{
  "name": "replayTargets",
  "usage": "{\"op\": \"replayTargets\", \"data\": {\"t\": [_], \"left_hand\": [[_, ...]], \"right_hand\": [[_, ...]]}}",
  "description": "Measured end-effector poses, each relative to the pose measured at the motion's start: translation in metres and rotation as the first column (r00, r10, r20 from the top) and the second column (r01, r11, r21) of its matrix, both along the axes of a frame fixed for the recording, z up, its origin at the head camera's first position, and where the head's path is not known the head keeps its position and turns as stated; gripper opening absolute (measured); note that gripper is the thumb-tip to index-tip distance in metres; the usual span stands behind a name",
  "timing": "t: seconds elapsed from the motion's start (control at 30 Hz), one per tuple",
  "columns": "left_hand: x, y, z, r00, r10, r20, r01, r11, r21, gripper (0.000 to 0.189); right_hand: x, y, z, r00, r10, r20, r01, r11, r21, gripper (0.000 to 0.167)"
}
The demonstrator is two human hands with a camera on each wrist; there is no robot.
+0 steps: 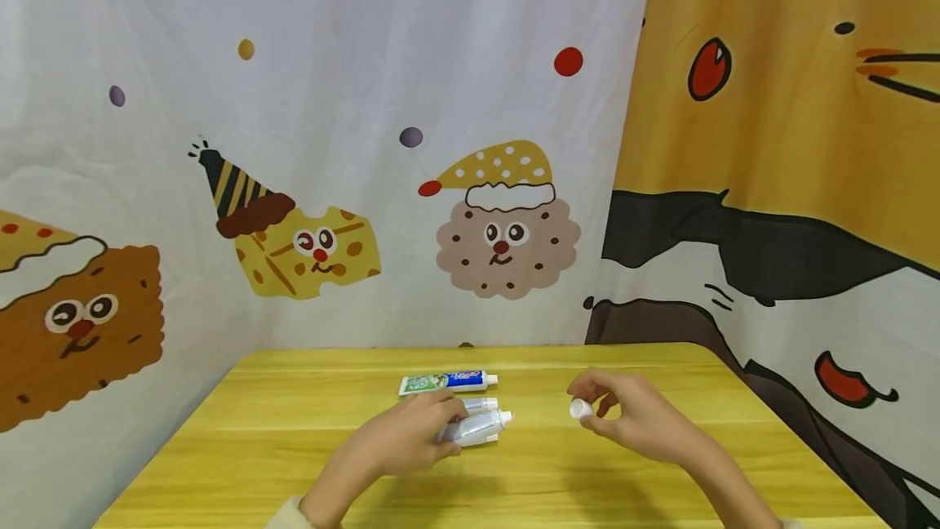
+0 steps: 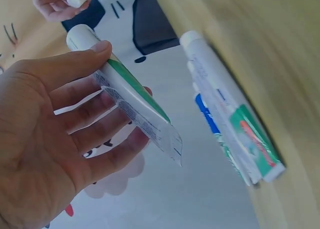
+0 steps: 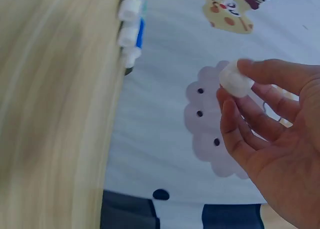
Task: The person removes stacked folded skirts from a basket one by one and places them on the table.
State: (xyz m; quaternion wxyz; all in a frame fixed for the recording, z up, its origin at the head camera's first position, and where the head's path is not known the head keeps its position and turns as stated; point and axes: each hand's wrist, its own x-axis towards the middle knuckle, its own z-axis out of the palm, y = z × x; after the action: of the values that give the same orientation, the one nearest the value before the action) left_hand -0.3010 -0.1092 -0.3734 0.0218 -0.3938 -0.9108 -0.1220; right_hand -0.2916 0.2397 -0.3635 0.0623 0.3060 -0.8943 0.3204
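Observation:
My left hand (image 1: 407,435) grips a toothpaste tube (image 1: 476,428) between thumb and fingers, its nozzle end toward the right. White and green show on this tube in the left wrist view, with a flat clear-looking tail. Between the thumb and fingertips of my right hand (image 1: 646,419) is a small white cap (image 3: 235,80), apart from the tube. A blue, green and white toothpaste tube (image 1: 444,383) lies on the table behind the left hand. Beside it lie more tubes, one of them white with a green and red end (image 2: 220,84), partly hidden by the held tube in the head view.
The yellow wood-grain table (image 1: 294,398) has rounded far corners. Right behind it hangs a white curtain (image 1: 330,88) printed with cartoon snacks, and a yellow and black printed part (image 1: 764,129) is on the right.

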Motion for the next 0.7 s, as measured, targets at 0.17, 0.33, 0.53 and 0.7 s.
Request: {"op": "replayTargets", "data": {"t": [0.17, 0.33, 0.53, 0.7], "left_hand": [[-0.001, 0.006, 0.009, 1.0, 0.009, -0.023, -0.008, 1.0, 0.028, 0.031], [-0.004, 0.012, 0.013, 0.998, 0.006, -0.06, -0.003, 0.999, 0.054, 0.032], [-0.004, 0.014, 0.009, 0.994, 0.0, -0.107, 0.008, 0.997, 0.075, 0.032], [0.0, 0.017, 0.006, 0.987, -0.012, -0.16, 0.027, 0.995, 0.092, 0.032]], "right_hand": [[0.0, -0.014, 0.008, 1.0, 0.012, -0.005, -0.012, 0.998, -0.055, 0.024], [-0.003, -0.025, 0.011, 1.0, 0.019, -0.005, -0.02, 0.989, -0.146, 0.02], [-0.006, -0.033, 0.006, 0.999, 0.038, -0.011, -0.04, 0.966, -0.256, 0.02], [-0.007, -0.035, 0.001, 0.993, 0.109, 0.037, -0.089, 0.931, -0.353, 0.022]]}}
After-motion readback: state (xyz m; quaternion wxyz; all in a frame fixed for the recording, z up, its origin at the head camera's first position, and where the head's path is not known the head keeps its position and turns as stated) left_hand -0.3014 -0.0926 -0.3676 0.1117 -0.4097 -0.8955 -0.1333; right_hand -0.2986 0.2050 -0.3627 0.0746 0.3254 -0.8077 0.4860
